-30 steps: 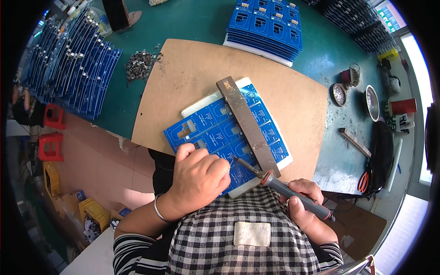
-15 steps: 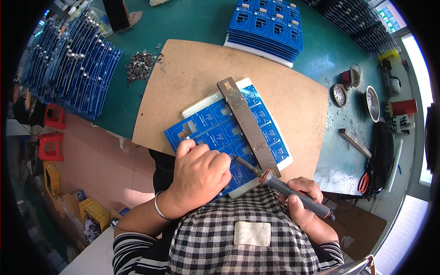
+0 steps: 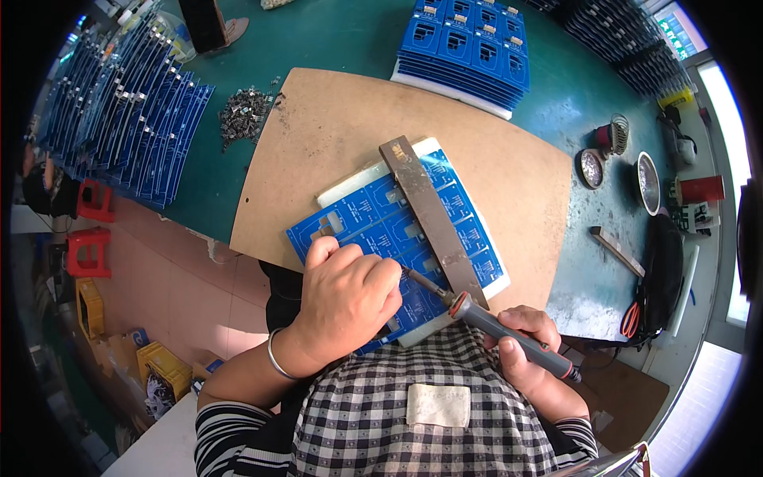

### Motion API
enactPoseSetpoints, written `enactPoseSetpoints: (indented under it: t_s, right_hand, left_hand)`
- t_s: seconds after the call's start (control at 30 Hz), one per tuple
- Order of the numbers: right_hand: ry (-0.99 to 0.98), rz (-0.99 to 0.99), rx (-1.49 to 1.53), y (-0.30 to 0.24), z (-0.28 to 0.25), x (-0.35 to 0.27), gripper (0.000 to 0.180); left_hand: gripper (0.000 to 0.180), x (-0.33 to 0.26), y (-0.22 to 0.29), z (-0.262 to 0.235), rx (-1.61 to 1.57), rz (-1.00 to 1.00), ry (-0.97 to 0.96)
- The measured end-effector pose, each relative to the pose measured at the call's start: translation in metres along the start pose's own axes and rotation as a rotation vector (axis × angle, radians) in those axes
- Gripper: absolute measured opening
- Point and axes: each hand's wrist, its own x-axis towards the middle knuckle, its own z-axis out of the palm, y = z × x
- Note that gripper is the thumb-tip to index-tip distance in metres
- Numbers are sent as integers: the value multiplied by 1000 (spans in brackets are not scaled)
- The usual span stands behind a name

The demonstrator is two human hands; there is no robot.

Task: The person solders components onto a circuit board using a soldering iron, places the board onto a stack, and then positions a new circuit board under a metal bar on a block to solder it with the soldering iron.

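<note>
A blue circuit board panel (image 3: 373,215) lies on a white pad on a brown wooden work board (image 3: 334,135). A flat metal bar (image 3: 429,215) rests diagonally across the panel. My left hand (image 3: 346,298) sits curled on the near part of the panel, fingers pinched together near the iron's tip; whether it holds solder wire is hidden. My right hand (image 3: 528,350) grips a soldering iron (image 3: 509,334) with a grey handle and red collar, its tip touching the panel just right of my left fingers.
A stack of blue panels (image 3: 469,48) lies at the back. Racks of blue boards (image 3: 119,119) fill the left, beside a pile of small metal parts (image 3: 242,115). At the right are round tins (image 3: 592,167), a solder stand (image 3: 616,135) and red-handled cutters (image 3: 632,318).
The iron's tip has crept slightly left along the panel toward my left fingers. My left hand has stayed almost still.
</note>
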Motion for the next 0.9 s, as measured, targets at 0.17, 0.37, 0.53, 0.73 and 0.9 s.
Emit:
enactPoseSetpoints:
  t_s: [0.17,0.37,0.53,0.73,0.9]
  right_hand:
    - [28,-18,40,1,2,0,29]
    - [61,-69,38,-2,6,5,30]
    - [11,-125,-64,3,7,13,29]
    - [24,-200,-137,-4,12,19,26]
    - [47,-166,-134,-2,13,17,26]
  left_hand:
    - [15,1,-8,-14,22,18,31]
    - [18,-9,-11,-15,-86,-94,33]
    - [21,-12,-17,-14,-103,-84,58]
    - [23,-9,-10,-18,-77,-36,74]
    - [23,-11,-12,-14,-72,-27,38]
